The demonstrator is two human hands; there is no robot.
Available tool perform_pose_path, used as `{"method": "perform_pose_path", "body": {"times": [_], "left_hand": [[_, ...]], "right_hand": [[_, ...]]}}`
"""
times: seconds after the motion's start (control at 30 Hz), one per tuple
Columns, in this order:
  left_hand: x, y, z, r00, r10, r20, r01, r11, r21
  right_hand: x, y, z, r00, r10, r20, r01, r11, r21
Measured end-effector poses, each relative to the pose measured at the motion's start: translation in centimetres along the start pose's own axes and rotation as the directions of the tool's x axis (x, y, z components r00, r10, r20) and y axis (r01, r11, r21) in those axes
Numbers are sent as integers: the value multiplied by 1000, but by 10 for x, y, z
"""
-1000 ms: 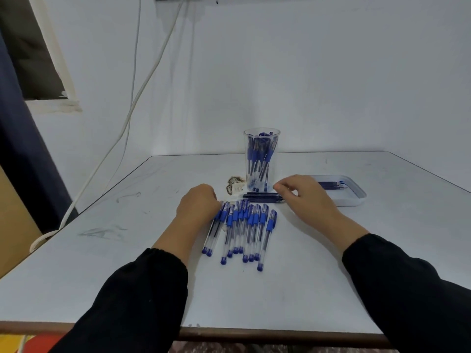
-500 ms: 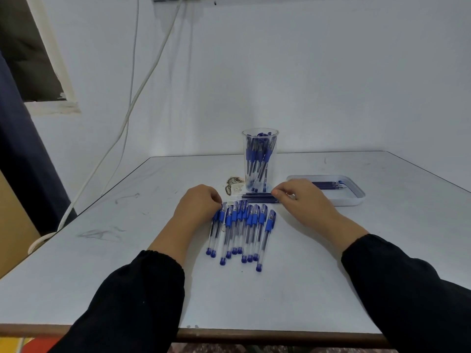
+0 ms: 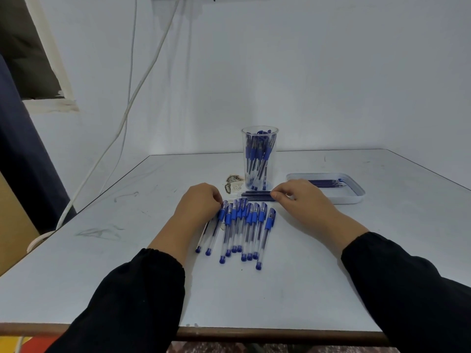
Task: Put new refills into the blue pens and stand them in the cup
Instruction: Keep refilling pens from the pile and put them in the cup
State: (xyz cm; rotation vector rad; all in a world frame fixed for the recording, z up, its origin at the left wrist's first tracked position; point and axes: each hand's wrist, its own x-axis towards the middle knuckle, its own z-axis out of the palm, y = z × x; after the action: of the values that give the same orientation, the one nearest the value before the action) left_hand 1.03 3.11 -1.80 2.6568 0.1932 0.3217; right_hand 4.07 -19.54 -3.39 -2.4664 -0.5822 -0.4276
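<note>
left hand [image 3: 197,202]: fingers curled, resting on the far-left end of the pen row; whether it grips a pen, can't tell
right hand [image 3: 300,197]: fingertips pinch the right end of the loose refills [image 3: 256,195]
pens [image 3: 242,230]: row on desk [image 3: 318,263], between the hands
cup [image 3: 259,159]: just beyond refills, upright, holds pens
tray [image 3: 356,197]: right, more refills inside
</note>
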Motion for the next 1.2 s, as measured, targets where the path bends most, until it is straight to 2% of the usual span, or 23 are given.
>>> {"method": "perform_pose_path", "body": {"times": [0.37, 0.47, 0.57, 0.7, 0.8, 0.9, 1.07, 1.2], "left_hand": [[-3, -1, -5, 998, -3, -57, -2, 996, -89], [-4, 0, -8, 994, 12, -105, -32, 981, -191], [-8, 8, -8, 988, 94, -122, -131, 930, -345], [-18, 24, 0, 951, 300, -72, -302, 859, -414], [-22, 31, 6, 913, 407, -11, -374, 827, -420], [-23, 31, 8, 889, 458, -8, -420, 809, -410], [-23, 31, 7, 877, 480, 2, -441, 807, -392], [-23, 31, 4, 884, 467, 11, -444, 849, -287]], "right_hand": [[-4, -3, -1, 1000, 5, 15, -5, 1000, 9], [-5, -4, -1, 1000, -4, 21, 4, 1000, 3], [-5, -5, -2, 999, -21, 24, 20, 999, 45], [-4, -11, -3, 995, -74, 61, 62, 982, 178], [-5, -15, -4, 990, -114, 81, 96, 974, 206], [-6, -15, -6, 992, -93, 91, 67, 965, 253], [-5, -16, -6, 994, -76, 78, 50, 955, 293], [-2, -14, -7, 998, -57, 16, 49, 950, 308]]}}
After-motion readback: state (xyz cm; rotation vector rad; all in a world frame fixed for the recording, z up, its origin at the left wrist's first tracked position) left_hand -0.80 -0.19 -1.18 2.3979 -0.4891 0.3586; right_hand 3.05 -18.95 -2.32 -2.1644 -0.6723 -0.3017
